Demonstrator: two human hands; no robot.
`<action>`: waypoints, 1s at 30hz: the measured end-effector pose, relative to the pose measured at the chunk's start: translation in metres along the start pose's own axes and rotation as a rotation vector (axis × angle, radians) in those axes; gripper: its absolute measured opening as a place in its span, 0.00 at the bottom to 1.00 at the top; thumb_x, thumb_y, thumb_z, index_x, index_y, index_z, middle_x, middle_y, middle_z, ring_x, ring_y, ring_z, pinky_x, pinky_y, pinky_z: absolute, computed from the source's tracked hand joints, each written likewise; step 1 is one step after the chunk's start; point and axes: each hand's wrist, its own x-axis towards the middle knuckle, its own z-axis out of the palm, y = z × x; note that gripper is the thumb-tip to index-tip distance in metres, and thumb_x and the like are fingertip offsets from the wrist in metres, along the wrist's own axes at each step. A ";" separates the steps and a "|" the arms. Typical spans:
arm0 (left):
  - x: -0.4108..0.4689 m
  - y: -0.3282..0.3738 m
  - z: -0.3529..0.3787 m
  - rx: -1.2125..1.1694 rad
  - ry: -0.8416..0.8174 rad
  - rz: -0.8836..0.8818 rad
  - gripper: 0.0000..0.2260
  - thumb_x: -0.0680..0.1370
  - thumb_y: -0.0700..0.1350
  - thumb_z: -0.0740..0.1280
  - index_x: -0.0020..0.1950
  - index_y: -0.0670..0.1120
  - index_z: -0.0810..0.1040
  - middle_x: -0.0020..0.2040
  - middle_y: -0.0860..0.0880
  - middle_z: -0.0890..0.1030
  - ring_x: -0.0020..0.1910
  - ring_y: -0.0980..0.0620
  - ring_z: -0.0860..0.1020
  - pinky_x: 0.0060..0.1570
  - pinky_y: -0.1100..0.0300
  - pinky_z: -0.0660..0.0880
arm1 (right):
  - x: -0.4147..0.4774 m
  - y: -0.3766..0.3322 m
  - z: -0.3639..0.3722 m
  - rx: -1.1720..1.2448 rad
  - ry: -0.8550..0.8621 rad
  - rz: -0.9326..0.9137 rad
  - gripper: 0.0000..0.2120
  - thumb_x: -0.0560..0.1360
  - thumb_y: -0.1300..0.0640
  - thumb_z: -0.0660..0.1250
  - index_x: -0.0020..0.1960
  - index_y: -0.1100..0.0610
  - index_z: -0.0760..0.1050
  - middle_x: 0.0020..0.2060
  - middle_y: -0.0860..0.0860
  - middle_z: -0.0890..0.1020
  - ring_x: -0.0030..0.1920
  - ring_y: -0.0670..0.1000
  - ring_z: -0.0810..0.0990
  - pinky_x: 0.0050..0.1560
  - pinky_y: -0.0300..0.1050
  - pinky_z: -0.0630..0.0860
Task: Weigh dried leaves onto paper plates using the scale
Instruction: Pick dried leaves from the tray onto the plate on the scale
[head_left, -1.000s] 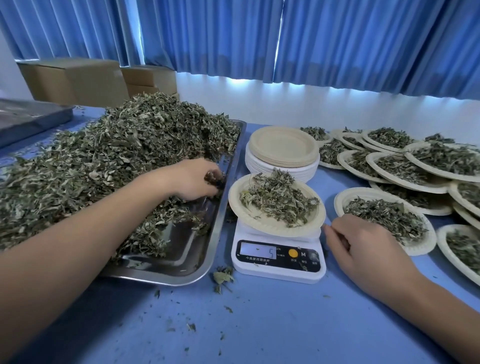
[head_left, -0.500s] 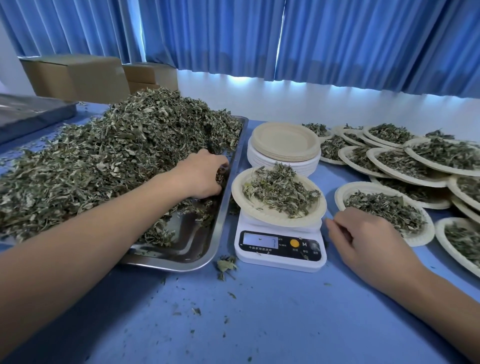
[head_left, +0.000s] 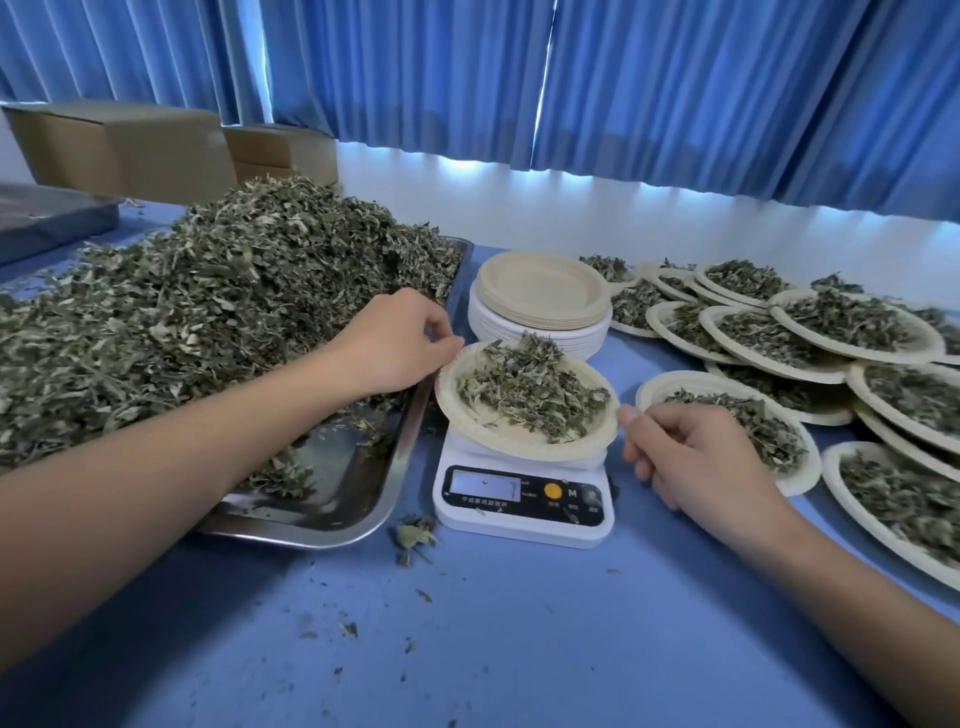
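One loaded paper plate, both hands now at its rim.

Blue bench; steel tray heaped with dried leaves; filled plates at right; stack of empty plates; scale carrying the plate, slightly tilted. Left hand has left the heap, fingertips together at the far-left rim, grip uncertain. Right hand has come up off the bench, thumb and curled fingers pinching the near-right rim. Judged: topping-up finished, portion ready to join the filled plates.
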 end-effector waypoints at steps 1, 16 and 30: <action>0.000 0.001 0.000 0.002 0.000 -0.010 0.15 0.78 0.56 0.69 0.36 0.49 0.82 0.29 0.52 0.78 0.29 0.57 0.74 0.31 0.63 0.67 | 0.001 -0.001 0.000 0.106 -0.016 0.057 0.23 0.81 0.45 0.66 0.34 0.58 0.78 0.26 0.54 0.79 0.21 0.50 0.69 0.25 0.40 0.66; 0.007 0.087 0.015 -0.254 -0.189 -0.131 0.17 0.75 0.47 0.71 0.30 0.46 0.69 0.29 0.46 0.61 0.32 0.49 0.62 0.36 0.55 0.59 | -0.003 -0.010 -0.068 0.360 0.138 0.335 0.18 0.79 0.55 0.71 0.35 0.65 0.75 0.25 0.56 0.71 0.22 0.50 0.60 0.23 0.37 0.53; 0.035 0.179 0.091 -0.363 -0.344 -0.167 0.14 0.73 0.45 0.71 0.30 0.44 0.71 0.24 0.50 0.68 0.26 0.50 0.66 0.33 0.57 0.63 | 0.001 0.041 -0.151 -0.411 0.270 0.426 0.29 0.76 0.48 0.75 0.23 0.56 0.66 0.16 0.48 0.63 0.23 0.52 0.64 0.32 0.45 0.62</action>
